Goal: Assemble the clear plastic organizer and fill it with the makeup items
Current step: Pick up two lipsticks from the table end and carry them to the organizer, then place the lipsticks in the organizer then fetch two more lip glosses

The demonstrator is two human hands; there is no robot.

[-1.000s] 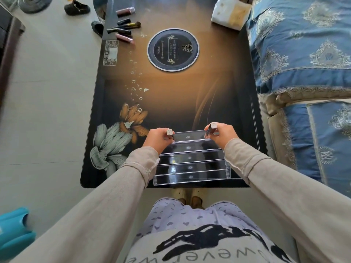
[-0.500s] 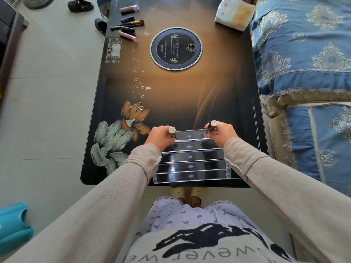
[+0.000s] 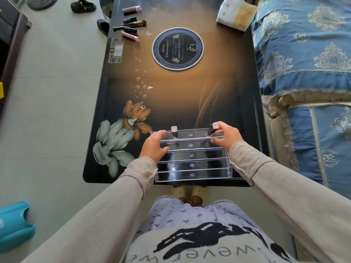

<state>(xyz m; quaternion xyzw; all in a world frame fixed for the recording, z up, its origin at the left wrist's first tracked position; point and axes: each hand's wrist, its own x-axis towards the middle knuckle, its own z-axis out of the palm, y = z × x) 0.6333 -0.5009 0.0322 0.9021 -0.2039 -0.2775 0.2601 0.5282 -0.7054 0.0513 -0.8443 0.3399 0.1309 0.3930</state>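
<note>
A clear stepped organizer [image 3: 191, 160] lies on the dark table [image 3: 180, 95] at its near edge. Two dark tubes with silver caps stand in its back row. The left tube [image 3: 174, 132] stands upright by itself; my left hand [image 3: 154, 146] hovers just to its left over the organizer's left end, fingers relaxed. The right tube [image 3: 212, 130] leans a little, and my right hand [image 3: 226, 136] pinches it between thumb and forefinger. More makeup items [image 3: 130, 25], among them a brush and several tubes, lie at the table's far left corner.
A round black burner plate [image 3: 178, 48] is set in the table's far half, with a printed control panel [image 3: 116, 50] to its left. A tissue pack [image 3: 235, 12] sits at the far right corner. A blue-covered sofa [image 3: 303, 54] borders the right side. Slippers [image 3: 82, 5] lie on the floor.
My left hand has let go of the left tube and drawn back toward me with loosened fingers. The tube stays standing. My right hand remains at the right tube.
</note>
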